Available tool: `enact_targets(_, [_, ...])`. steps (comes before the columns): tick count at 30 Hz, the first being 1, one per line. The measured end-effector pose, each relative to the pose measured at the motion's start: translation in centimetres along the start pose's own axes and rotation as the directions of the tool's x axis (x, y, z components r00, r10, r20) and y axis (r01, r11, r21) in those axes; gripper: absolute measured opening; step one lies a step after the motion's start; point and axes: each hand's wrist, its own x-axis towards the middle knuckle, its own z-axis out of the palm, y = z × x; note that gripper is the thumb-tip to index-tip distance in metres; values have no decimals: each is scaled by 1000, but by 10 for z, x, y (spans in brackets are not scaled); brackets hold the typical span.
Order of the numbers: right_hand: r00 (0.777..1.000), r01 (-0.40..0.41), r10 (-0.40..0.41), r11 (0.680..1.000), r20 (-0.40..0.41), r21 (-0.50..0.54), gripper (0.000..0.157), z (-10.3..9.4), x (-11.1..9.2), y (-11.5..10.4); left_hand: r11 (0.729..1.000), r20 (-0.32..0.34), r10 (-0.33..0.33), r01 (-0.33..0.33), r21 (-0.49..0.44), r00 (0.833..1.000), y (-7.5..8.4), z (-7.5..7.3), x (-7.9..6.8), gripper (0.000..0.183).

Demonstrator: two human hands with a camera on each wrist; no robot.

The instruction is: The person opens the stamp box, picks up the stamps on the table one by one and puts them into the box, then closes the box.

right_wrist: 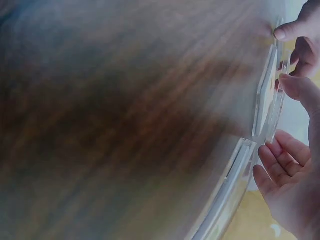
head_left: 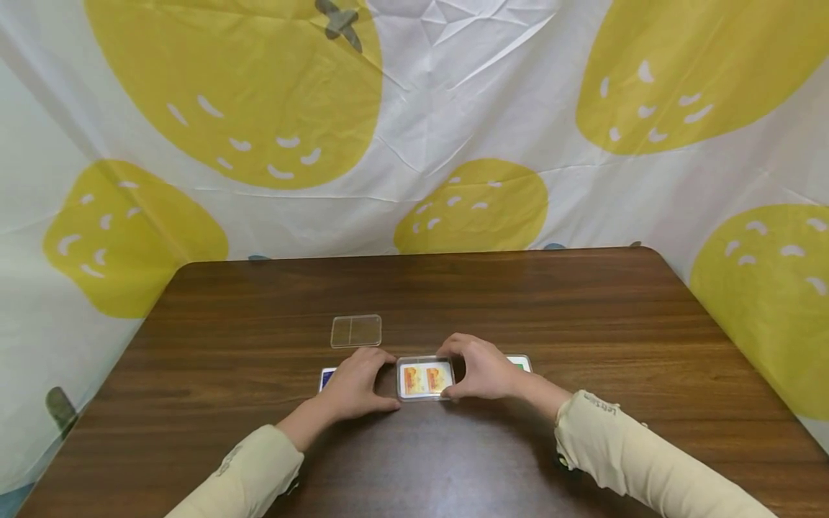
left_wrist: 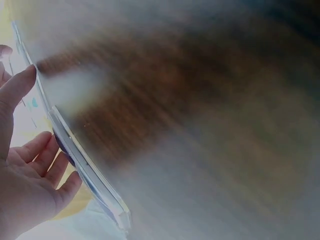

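Between the two hands in the head view is a shallow rectangular case with two orange pictures [head_left: 426, 379]. My right hand [head_left: 484, 369] pinches a clear plastic cover [right_wrist: 274, 116] by its right end, thumb on the near edge and fingers on the far edge. In the right wrist view this cover stands slightly above the white tray [right_wrist: 265, 92]. My left hand [head_left: 355, 385] is at the left end, thumb and forefinger spread apart with fingertips right by the corners. Its palm and other fingers [left_wrist: 41, 155] lie over a second flat case.
A clear rectangular lid [head_left: 356, 332] lies on the brown table [head_left: 492, 295] behind the left hand. A white-edged blue case [head_left: 326, 378] is partly hidden by the left hand, and a white-and-green case [head_left: 521, 362] by the right. A lemon-patterned cloth [head_left: 414, 122] hangs behind the table.
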Motion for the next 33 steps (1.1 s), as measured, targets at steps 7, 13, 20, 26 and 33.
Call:
enact_targets(7, [1000, -12, 12, 1000, 19, -10, 51, 3, -3, 3, 1000, 4, -5, 5, -1, 1000, 1, 0, 0, 60])
enact_targets(13, [1000, -14, 14, 1000, 25, -17, 52, 5, -4, 5, 1000, 0, -2, 2, -1, 1000, 1, 0, 0, 60])
enact_targets(20, [1000, -7, 8, 1000, 23, -28, 53, 5, -5, 6, 1000, 7, -9, 9, -7, 1000, 0, 0, 0, 61])
enact_targets(26, [1000, 2, -1, 999, 23, -42, 53, 5, -4, 4, 1000, 18, -16, 17, -26, 1000, 1, 0, 0, 60])
enact_targets(33, [999, -3, 5, 998, 33, -66, 52, 6, -3, 3, 999, 29, -23, 23, -32, 999, 3, 0, 0, 60])
